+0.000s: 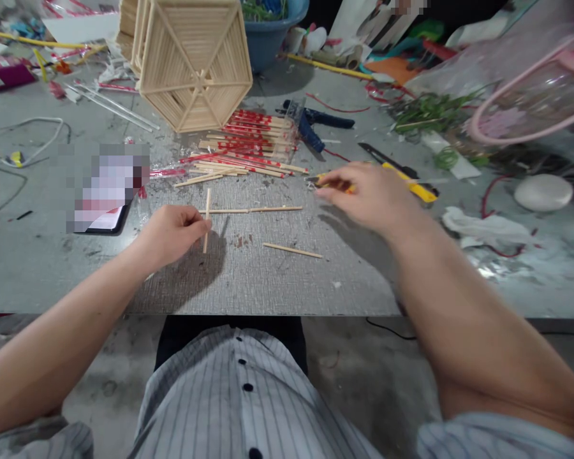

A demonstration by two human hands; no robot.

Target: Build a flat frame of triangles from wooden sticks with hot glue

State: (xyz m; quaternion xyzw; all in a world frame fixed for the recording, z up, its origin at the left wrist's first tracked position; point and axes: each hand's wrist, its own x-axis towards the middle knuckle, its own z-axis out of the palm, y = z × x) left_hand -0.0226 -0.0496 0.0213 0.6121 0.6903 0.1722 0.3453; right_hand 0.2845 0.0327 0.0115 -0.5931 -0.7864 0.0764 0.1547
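Short stick (206, 220) stands upright near the middle of the table (268, 287), pinched in the fingertips of my left grip (172, 233), crossing a long stick (251, 210) that lies flat. Further right, my right grip (370, 194) is curled closed around a yellow tool (337, 186).

Found left hand (172, 233) near the front edge of the counter (268, 287), left of middle, fingertips pinched on a short stick (206, 220) set crosswise over the end of a long stick (251, 210) lying flat. Noted right hand (373, 194) further toward the right edge, fingers closed about a yellow-handled tool (335, 186), kind not determinable. Recorded a yellow utility knife (421, 191) just beyond that hand, and a loose stick (293, 250) between both hands. Logged red-wrapped chopsticks (253, 143) piled mid-counter, just beside a hexagonal stick frame (194, 60) toward the far edge, with blue pliers (316, 124) alongside.
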